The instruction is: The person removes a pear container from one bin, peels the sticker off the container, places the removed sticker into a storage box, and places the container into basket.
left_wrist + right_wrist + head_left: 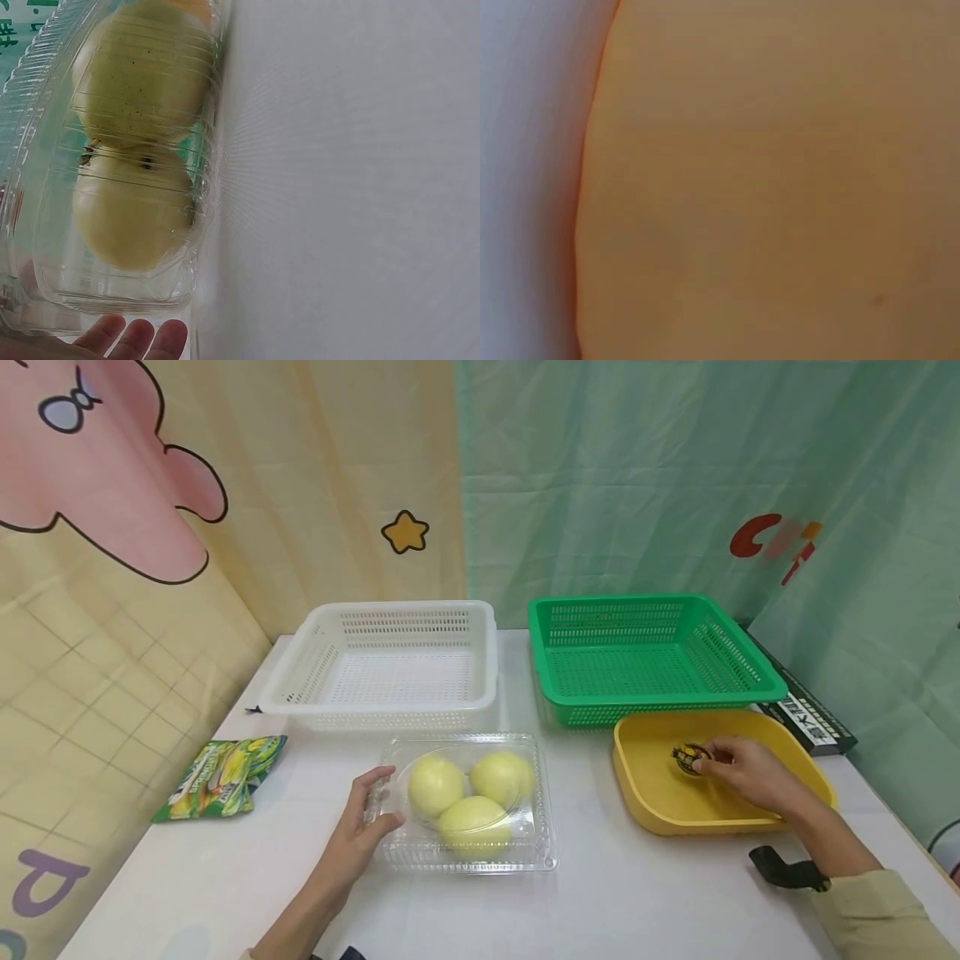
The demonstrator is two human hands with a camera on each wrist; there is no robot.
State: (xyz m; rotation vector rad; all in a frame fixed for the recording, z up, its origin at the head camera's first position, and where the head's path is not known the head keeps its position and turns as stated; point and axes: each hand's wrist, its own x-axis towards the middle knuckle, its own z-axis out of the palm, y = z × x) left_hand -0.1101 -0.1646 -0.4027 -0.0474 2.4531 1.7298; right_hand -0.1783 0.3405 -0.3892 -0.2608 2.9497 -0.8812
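A clear plastic clamshell box [543, 827] with three pale yellow-green round fruits [472, 827] lies at the table's middle. My left hand [352, 827] is at its left side, thumb and index finger spread apart at the edge. In the left wrist view, extended fingertips [166, 339] lie by the box's end wall, below two fruits [135, 210]. Over the yellow basin [720, 827], my right hand [753, 772] pinches a small round dark item with colourful print [690, 758]; its kind is unclear. The right wrist view shows only the blurred basin [765, 187].
Behind the box stands a white basket [480, 706], with a green basket [667, 700] to its right. A green and yellow snack bag [221, 777] lies at left. A black box [813, 727] is beside the basin, by the right curtain.
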